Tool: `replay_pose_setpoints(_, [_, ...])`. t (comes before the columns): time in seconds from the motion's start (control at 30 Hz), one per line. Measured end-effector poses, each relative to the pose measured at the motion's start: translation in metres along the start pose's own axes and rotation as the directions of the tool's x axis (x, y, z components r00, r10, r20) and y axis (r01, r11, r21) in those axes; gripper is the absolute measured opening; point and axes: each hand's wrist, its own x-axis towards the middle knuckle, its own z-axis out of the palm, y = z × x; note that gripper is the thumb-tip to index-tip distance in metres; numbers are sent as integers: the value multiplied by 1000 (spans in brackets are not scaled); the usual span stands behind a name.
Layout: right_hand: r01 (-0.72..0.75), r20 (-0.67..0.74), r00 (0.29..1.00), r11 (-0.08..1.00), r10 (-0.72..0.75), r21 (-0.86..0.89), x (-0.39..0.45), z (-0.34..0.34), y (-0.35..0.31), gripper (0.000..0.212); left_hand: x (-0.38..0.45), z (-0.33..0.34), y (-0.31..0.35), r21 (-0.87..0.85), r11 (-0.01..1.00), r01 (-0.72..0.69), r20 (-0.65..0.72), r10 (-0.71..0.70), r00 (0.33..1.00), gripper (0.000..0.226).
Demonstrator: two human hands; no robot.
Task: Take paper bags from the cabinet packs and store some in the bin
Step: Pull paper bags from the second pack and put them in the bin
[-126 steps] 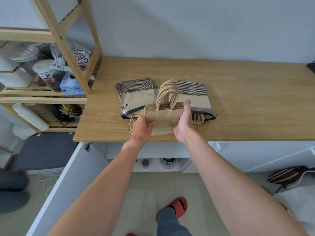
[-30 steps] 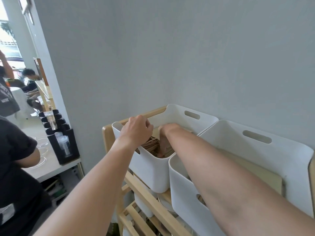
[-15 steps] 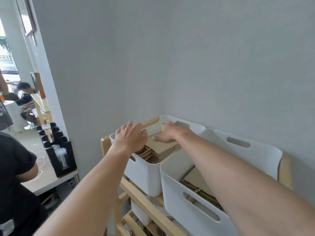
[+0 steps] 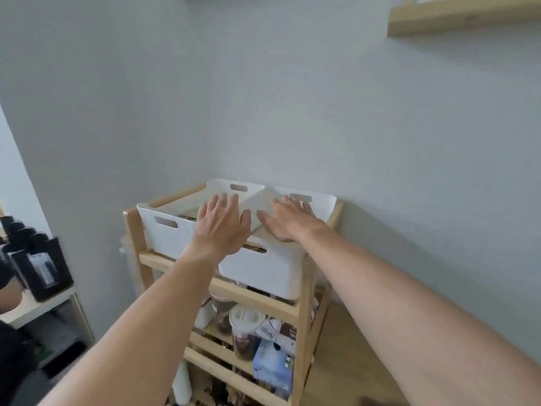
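Observation:
Two white plastic bins stand side by side on top of a wooden shelf rack [image 4: 304,312]. My left hand [image 4: 221,225] hovers with fingers spread in front of the left bin [image 4: 164,232]. My right hand [image 4: 288,219] is spread flat over the right bin [image 4: 263,271]. Neither hand holds anything. A thin edge of brown paper bags [image 4: 188,218] shows inside the left bin; the rest of both bins' contents is hidden by the walls and my hands.
Lower rack shelves hold jars [image 4: 244,332], a coffee creamer pack and a blue box [image 4: 273,367]. A black cup holder [image 4: 38,268] stands on a counter at the left. A wooden counter [image 4: 351,361] lies at the right, a wall shelf [image 4: 462,16] high above.
Both hands have come out of the left bin and opened; the paper bags stay inside. The view has pulled back, so the bins look farther away and the lower shelves show.

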Motion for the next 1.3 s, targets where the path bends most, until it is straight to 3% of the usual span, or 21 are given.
replay_pose_setpoints(0.2, [-109, -56, 993, 994, 108, -21, -155, 21, 60, 72, -116, 9, 70, -87, 976, -201, -30, 199, 979, 47])
replay_pose_setpoints(0.4, [-278, 38, 959, 958, 281, -67, -309, 66, 136, 67, -235, 49, 143, -233, 951, -202, 148, 240, 959, 22])
replay_pose_setpoints(0.6, [-452, 106, 886, 892, 452, -28, -433, 105, 223, 68, -326, 83, 225, -284, 922, -264, 237, 334, 912, 43])
replay_pose_setpoints(0.87, [-627, 166, 769, 779, 617, 4, -574, 153, 316, 57, -446, 133, 323, -383, 885, -266, 409, 420, 810, 40])
replay_pose_setpoints(1.07, [-589, 108, 806, 806, 581, 56, -644, 181, 359, 21, -524, 164, 384, -387, 865, -319, 471, 483, 738, 40])
replay_pose_setpoints(1.2, [-553, 215, 820, 831, 530, 60, -664, 196, 374, 24, -563, 179, 411, -233, 884, -406, 545, 464, 698, 36])
replay_pose_setpoints(1.3, [-501, 224, 851, 862, 475, 77, -668, 204, 383, 35, -579, 191, 426, -104, 906, -410, 563, 393, 727, 34])
